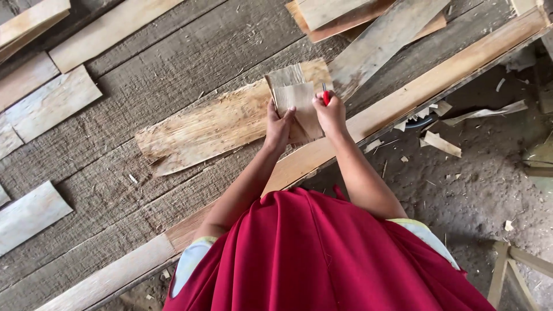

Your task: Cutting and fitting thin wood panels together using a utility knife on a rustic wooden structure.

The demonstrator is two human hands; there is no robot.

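Left hand (279, 124) is gripping a thin wood piece (296, 101) over the long plank (213, 126) on the counter (115, 173), right hand (331, 115) pinching a red pencil (325, 95); piece looks brittle, risking splitting under pressure.

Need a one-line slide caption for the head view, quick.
Left hand steadies a small wood piece on a long plank while the right hand holds a red pencil.

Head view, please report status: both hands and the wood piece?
Left hand grips small thin wood piece. Right hand holds red pen at its edge. Long wood sheet beneath; nothing blocking.
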